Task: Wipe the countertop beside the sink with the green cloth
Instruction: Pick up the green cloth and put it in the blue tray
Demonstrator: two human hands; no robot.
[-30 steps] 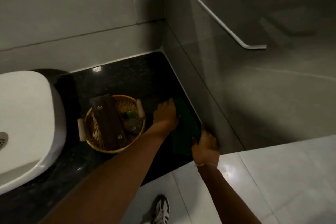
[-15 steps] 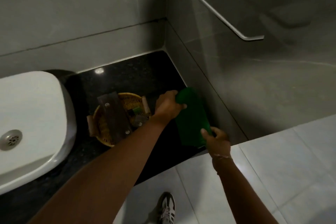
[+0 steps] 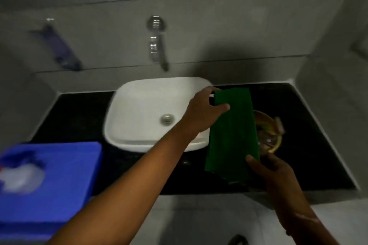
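The green cloth [image 3: 232, 135] is a soft, matte fabric, stretched into a long rectangle between the two hands. Its long axis runs from the far side toward the person, with the far end a little higher in the picture, and it hangs over the black countertop [image 3: 310, 145] just to the right of the sink [image 3: 139, 109]. The left hand [image 3: 205, 108] pinches the far corner between thumb and fingers, closed on the fabric. The right hand [image 3: 272, 173] holds the near end; its thumb lies on the cloth and the other fingers are under it, so I cannot tell how far they are curled. The sink is white, smooth and glossy, a rounded square with a metal drain [image 3: 166, 119]. The countertop is dark polished stone. Behind the cloth stands a round woven basket [image 3: 268, 135], partly hidden by it. A chrome tap [image 3: 157, 43] comes out of the grey tiled wall. A blue plastic box [image 3: 49, 185] is at the near left, blurred.
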